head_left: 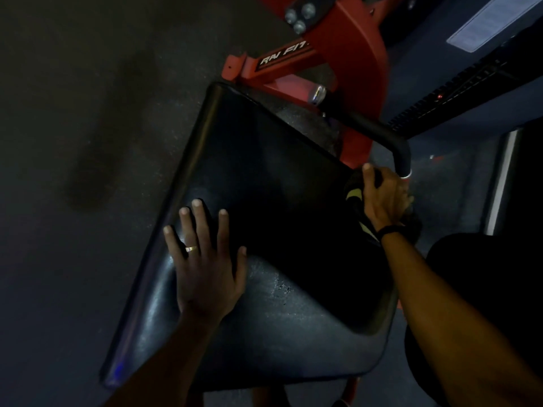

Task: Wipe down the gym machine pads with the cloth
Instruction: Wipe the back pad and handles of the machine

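Note:
A large black pad [264, 177] of a red gym machine fills the middle of the view, tilted, with its lower part worn and shiny. My left hand [205, 259] rests flat on the pad's lower left, fingers straight and spread, a ring on one finger. My right hand [382, 198] is at the pad's right edge, gripping a dark cloth [357, 198] with a pale yellow stripe against that edge. Most of the cloth is hidden under the hand.
The red machine frame [346, 45] rises behind the pad, with a black padded handle bar [382, 133] curving down just above my right hand. A dark rubber floor [73, 142] lies to the left. A dark rounded shape [484, 289] sits at the lower right.

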### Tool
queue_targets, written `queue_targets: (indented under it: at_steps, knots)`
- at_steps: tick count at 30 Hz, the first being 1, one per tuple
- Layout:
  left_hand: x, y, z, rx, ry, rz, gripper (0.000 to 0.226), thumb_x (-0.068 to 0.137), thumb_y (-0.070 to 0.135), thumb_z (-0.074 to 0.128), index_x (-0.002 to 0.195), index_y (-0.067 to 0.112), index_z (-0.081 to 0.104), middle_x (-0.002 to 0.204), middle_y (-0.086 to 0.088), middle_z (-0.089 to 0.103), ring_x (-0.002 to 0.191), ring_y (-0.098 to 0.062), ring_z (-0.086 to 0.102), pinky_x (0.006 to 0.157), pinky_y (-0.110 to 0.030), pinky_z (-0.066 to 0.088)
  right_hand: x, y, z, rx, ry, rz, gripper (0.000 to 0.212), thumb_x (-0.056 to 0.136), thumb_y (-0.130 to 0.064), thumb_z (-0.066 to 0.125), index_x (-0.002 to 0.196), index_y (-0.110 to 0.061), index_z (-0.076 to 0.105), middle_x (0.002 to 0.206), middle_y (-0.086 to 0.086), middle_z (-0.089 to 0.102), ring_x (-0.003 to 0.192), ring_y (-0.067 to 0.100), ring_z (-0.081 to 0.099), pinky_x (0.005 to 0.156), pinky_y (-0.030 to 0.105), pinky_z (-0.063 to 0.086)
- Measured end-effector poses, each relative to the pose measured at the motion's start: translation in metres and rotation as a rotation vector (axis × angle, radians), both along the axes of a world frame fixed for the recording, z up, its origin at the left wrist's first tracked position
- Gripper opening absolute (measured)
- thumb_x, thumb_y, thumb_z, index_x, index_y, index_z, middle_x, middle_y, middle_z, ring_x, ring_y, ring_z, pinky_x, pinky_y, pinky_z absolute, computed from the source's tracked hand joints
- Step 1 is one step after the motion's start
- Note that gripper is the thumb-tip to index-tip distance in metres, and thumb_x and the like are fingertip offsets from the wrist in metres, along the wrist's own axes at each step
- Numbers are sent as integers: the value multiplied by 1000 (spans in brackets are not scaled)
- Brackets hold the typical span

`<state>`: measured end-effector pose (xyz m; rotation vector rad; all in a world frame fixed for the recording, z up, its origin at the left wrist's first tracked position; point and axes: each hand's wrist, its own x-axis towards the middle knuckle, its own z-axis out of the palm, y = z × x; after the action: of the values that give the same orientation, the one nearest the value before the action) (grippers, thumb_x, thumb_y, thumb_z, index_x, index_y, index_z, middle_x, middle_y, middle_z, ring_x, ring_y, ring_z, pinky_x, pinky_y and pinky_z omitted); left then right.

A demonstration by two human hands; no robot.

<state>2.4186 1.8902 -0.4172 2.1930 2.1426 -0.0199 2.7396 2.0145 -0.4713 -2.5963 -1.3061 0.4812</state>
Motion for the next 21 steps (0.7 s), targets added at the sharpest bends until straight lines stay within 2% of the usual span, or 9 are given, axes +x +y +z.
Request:
queue_targets:
  at_steps: [3,8,11,13,16,21]
  knots:
    - [0,0,-1,-1,4,0,70,96,46,41,153,5,33,163,-29,10,151,-46,12,119,-66,11,-41,21,12,111,93,108,75,90,-72,25,118,-16,66,119,14,67,113,36,59,101,55,41]
    - [0,0,-2,6,10,-9,69,97,46,39,153,5,34,162,-30,10,150,-47,13,118,-67,13,-119,59,26,181,148,225,77,87,-76,26,128,-21,61,134,9,61,128,31,50,107,57,35]
    - [0,0,-1,20,11,-8,68,98,45,42,152,4,35,162,-30,12,150,-47,14,117,-67,14,-164,82,42,225,111,344,64,92,-69,37,130,-22,60,136,8,59,131,31,46,110,55,29]
    - [0,0,-1,27,7,-7,67,98,44,41,152,4,35,162,-30,12,150,-47,15,118,-67,14,-193,97,50,307,111,388,58,91,-67,44,125,-24,63,129,8,62,124,31,51,104,53,37]
    - [0,0,0,41,-5,-3,66,99,44,42,152,5,37,162,-29,14,150,-45,16,118,-66,15,-226,110,56,354,-26,464,61,87,-69,45,124,-24,64,120,7,63,113,29,55,89,46,45]
    - [-1,-1,-2,58,-2,1,64,101,45,38,152,6,36,162,-28,14,151,-43,15,118,-64,16,-232,102,58,402,-115,469,59,83,-65,49,124,-26,64,117,7,60,111,27,53,87,42,42]
